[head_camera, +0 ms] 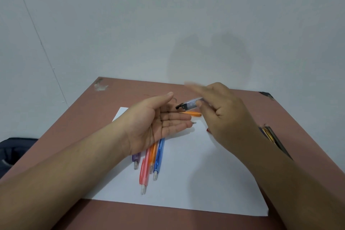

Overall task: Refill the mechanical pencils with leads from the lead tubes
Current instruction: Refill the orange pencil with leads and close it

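My left hand (160, 123) is held palm up above the white paper (196, 183), fingers straight and together. My right hand (224, 115) pinches a clear lead tube (190, 103) with a black cap end, tilted over the left fingers; its index finger is blurred. A thin dark lead seems to lie across the left fingers. On the paper lie purple (136, 158), pink (144, 172), orange (152, 155) and blue (159, 157) mechanical pencils, partly under my left hand. Another orange pencil (192, 113) lies behind the fingers.
The brown table (78, 121) stands against a white wall. Several dark and yellow pencils (274, 138) lie at the right edge, partly behind my right forearm. A dark bag (11, 149) sits left of the table.
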The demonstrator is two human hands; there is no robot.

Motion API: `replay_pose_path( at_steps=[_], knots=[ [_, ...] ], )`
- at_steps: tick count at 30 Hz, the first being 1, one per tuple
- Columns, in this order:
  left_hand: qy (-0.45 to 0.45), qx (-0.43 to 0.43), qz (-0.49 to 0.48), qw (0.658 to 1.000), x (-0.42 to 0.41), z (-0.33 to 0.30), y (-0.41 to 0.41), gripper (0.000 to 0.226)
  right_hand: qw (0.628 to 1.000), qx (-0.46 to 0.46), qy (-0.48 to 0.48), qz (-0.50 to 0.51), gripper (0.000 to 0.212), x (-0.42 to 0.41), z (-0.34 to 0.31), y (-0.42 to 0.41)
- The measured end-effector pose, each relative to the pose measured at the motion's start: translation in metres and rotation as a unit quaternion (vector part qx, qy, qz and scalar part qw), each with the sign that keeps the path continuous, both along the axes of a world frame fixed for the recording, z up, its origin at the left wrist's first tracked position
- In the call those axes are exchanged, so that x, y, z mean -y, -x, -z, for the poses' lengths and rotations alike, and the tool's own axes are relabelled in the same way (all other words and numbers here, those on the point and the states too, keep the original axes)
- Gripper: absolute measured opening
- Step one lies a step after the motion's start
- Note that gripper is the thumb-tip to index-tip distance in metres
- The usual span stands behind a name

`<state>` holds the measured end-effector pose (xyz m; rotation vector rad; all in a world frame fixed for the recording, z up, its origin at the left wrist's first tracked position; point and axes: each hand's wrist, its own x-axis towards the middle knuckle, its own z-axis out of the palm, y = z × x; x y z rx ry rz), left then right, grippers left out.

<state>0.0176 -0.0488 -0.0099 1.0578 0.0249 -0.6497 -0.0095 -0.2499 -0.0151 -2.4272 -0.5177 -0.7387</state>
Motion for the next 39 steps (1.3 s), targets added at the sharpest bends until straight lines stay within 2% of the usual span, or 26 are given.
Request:
replay_pose_path(
  at_steps=[1, 4, 7, 10, 14, 17, 20, 29, 33, 36, 39],
  knots=[
    [0.002, 0.000, -0.001, 1.000, 0.0000, 0.0002, -0.0001, 0.057, 1.000, -0.008, -0.001, 0.007, 0.060, -0.0004, -0.0005, 0.0001],
    [-0.003, 0.001, 0.001, 1.000, 0.0000, 0.0008, -0.0003, 0.053, 1.000, -0.013, 0.004, -0.007, 0.053, -0.0003, -0.0011, 0.0022],
    [-0.002, 0.000, -0.002, 1.000, -0.0006, 0.0013, -0.0007, 0.055, 0.999, -0.034, -0.015, 0.000, 0.057, -0.0014, -0.0016, 0.0010],
    [-0.008, 0.002, 0.004, 1.000, 0.0000, 0.0014, -0.0008, 0.053, 0.999, -0.030, -0.009, -0.011, 0.047, -0.0009, 0.0000, 0.0015],
    [-0.006, 0.003, -0.004, 1.000, 0.0000, 0.0022, -0.0011, 0.055, 0.998, -0.046, -0.025, 0.016, 0.059, -0.0016, -0.0018, 0.0007],
    [-0.013, 0.006, 0.000, 1.000, 0.0006, 0.0020, -0.0007, 0.051, 0.998, -0.055, -0.021, -0.005, 0.053, -0.0010, -0.0007, 0.0014],
    [-0.016, 0.006, -0.004, 1.000, 0.0010, 0.0019, -0.0006, 0.046, 0.997, -0.074, -0.033, 0.004, 0.056, -0.0022, -0.0004, 0.0004],
    [-0.014, 0.006, -0.003, 1.000, 0.0011, 0.0013, -0.0004, 0.051, 0.995, -0.089, -0.046, 0.006, 0.053, -0.0037, -0.0038, 0.0038],
    [-0.007, 0.001, -0.009, 1.000, 0.0002, 0.0024, -0.0005, 0.053, 0.994, -0.093, -0.060, 0.018, 0.061, -0.0039, -0.0054, 0.0045],
    [-0.012, 0.005, -0.005, 1.000, 0.0000, 0.0027, -0.0003, 0.050, 0.995, -0.087, -0.056, 0.007, 0.053, -0.0035, -0.0039, 0.0044],
    [-0.012, 0.005, -0.007, 1.000, 0.0012, 0.0023, -0.0009, 0.048, 0.992, -0.101, -0.072, 0.016, 0.055, -0.0044, -0.0039, 0.0037]
  ],
)
